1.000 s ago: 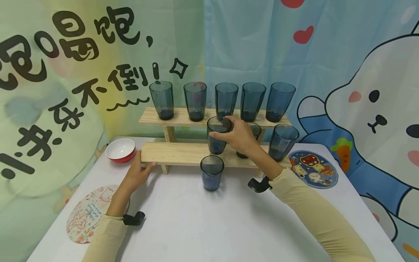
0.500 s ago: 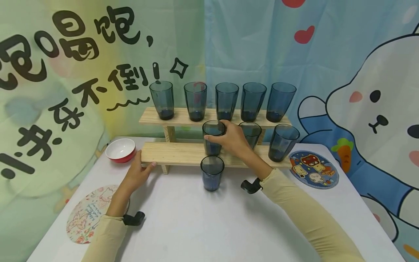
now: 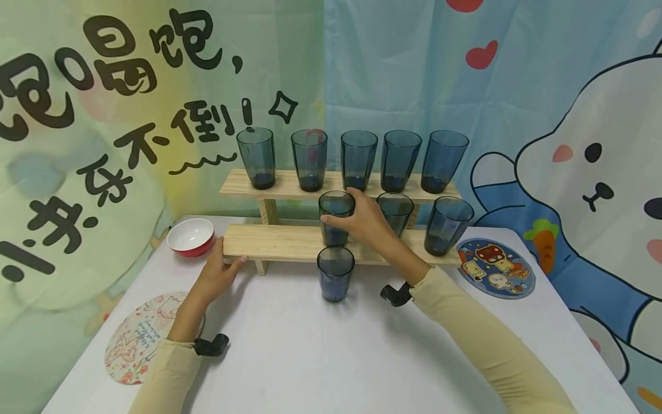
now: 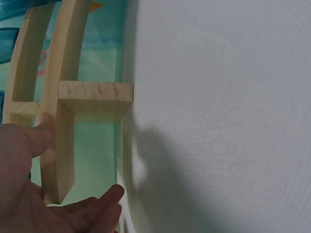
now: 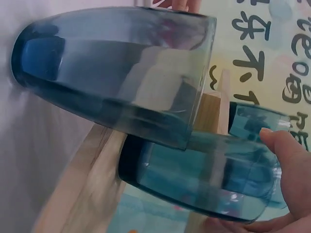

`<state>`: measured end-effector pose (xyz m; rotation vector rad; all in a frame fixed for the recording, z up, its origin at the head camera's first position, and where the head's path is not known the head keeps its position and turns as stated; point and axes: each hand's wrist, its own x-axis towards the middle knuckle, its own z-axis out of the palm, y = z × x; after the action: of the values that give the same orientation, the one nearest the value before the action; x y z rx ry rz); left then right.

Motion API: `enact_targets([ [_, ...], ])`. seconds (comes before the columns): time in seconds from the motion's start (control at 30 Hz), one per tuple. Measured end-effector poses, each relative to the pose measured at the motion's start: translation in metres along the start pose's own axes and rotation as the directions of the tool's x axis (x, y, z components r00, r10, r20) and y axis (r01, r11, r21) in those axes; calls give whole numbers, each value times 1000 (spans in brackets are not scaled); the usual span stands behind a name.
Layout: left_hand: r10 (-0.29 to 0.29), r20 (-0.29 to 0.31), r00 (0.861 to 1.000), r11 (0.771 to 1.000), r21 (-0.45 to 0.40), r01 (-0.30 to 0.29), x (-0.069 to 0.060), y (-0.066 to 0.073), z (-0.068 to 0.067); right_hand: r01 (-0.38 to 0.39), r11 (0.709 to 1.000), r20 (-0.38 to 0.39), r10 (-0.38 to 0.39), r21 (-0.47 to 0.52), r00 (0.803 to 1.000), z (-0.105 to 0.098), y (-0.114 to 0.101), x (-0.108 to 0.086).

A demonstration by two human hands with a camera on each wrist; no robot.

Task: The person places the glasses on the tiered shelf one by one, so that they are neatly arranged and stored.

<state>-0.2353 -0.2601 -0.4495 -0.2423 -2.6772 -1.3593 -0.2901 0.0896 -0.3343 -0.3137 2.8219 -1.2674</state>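
Observation:
My right hand grips the upper part of a blue drinking glass, thumb on its near side. This glass stands upright at the middle of the lower wooden shelf; its base is hidden by another glass, upright on the table in front. In the right wrist view the held glass lies beyond the nearer glass, with my thumb at its rim. My left hand holds the shelf's left end; the left wrist view has a digit against the board and other fingers past its end.
Several matching glasses line the upper shelf. Two more, a partly hidden glass and an end glass, stand right on the lower shelf. A red-and-white bowl and two round mats, pink and blue, flank it.
My right hand has moved the glass a little left and down onto the lower shelf, mostly in the first half second. My left hand has stayed in place.

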Motion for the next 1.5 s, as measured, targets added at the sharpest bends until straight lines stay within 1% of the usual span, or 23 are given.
enact_targets([
  [0.13,7,-4,1000,1000,-1,-7,1,-2,1,80,997,-38,-80,-6,996,-3,-5,-11],
  [0.2,6,-5,1000,1000,0,-6,1,-2,1,127,992,-77,-127,0,989,-6,-8,-21],
  [0.3,4,-4,1000,1000,-2,-4,2,-2,1,193,980,-129,-184,53,974,-9,-10,-40],
  [0.37,0,0,1000,1000,-5,0,2,-2,0,237,967,-163,-220,93,962,-8,-8,-54],
  [0.47,-12,6,1000,1000,-10,12,3,-3,1,264,953,-167,-239,148,957,-1,2,-70],
  [0.53,-18,10,1000,1000,-11,18,3,-3,1,257,952,-148,-234,168,961,6,11,-78],
  [0.6,-19,8,1000,1000,-9,19,3,-3,1,230,958,-108,-214,170,971,15,21,-83],
  [0.7,-17,3,1000,1000,-5,17,2,-4,1,170,973,-44,-165,158,985,28,35,-84],
  [0.77,-17,0,1000,1000,-5,17,2,-4,1,145,980,-12,-145,139,989,35,43,-83],
  [0.83,-22,-2,1000,1000,-7,22,1,-4,1,141,982,6,-143,123,990,41,49,-81],
  [0.93,-35,4,999,999,-11,35,1,-4,1,153,984,11,-155,90,988,47,55,-79],
  [1.03,-47,15,999,999,-11,47,1,-3,2,149,986,8,-150,69,989,50,59,-79],
  [1.13,-46,23,999,999,-6,46,1,-2,2,145,987,3,-146,72,989,51,62,-79],
  [1.3,-46,21,999,999,-2,46,1,-2,1,158,984,8,-159,83,987,53,65,-77],
  [1.5,-37,15,999,999,2,37,3,-4,1,144,985,20,-146,90,989,55,65,-74],
])
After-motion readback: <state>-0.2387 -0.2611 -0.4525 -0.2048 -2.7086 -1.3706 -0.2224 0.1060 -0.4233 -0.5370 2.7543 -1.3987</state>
